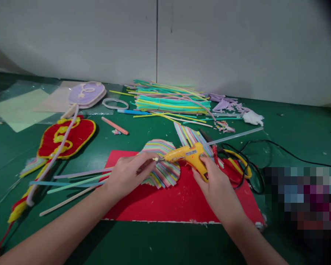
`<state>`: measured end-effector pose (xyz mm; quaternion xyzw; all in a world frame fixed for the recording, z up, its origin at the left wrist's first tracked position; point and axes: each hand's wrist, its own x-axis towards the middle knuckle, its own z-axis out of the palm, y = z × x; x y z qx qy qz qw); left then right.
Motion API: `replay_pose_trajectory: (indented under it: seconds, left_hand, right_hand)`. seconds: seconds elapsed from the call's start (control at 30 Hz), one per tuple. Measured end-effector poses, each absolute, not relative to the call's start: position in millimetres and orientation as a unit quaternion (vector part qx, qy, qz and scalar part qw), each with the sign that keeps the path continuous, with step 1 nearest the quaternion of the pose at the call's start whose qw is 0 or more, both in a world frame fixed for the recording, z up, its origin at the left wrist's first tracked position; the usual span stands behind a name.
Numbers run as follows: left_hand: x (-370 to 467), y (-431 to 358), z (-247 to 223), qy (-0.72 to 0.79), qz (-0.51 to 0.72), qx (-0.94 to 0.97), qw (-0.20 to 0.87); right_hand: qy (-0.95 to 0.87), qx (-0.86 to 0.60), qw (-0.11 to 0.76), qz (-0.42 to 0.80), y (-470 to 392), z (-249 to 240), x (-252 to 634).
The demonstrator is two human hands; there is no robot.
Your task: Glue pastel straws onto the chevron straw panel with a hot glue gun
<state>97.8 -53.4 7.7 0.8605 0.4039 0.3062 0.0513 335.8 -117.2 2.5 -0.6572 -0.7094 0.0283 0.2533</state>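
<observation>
My right hand [209, 178] is wrapped round the handle of a yellow glue gun [186, 154], whose nozzle points left. A clear glue stick [234, 136] sticks out of its back end. At the nozzle tip, my left hand [132, 169] pinches a small pale yellow piece [156, 159] between its fingertips. Below both hands lies a round striped piece [165, 173] of pastel strips, partly covered by the left fingers, on a red board [176, 206]. Several loose pastel strips [77, 184] reach out to the left from under my left hand.
A bundle of pastel pipe cleaners [171, 103] lies at the back. To the left are a red-yellow fan [68, 138] and a purple fan [86, 94]. Another striped piece [191, 136], red-handled pliers [215, 154] and a black cable [287, 158] lie beyond and right of the gun.
</observation>
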Motion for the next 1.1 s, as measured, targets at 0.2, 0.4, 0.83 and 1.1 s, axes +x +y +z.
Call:
replay_pose_trajectory:
  seconds: [0.2, 0.4, 0.83, 1.1]
  left_hand:
    - [97, -52, 5, 0.405, 0.311, 0.858, 0.062]
    - [97, -53, 7, 0.395, 0.307, 0.864, 0.060]
    - [98, -53, 10, 0.398, 0.300, 0.866, 0.039]
    - [98, -54, 9, 0.410, 0.293, 0.863, 0.037]
  right_hand:
    - [-0.706, -0.661, 0.253, 0.027, -119, 3, 338]
    - [-0.688, -0.682, 0.249, 0.009, -124, 1, 342]
    - [-0.676, -0.687, 0.266, 0.011, -135, -5, 350]
    - [-0.680, -0.695, 0.233, 0.001, -144, -5, 359]
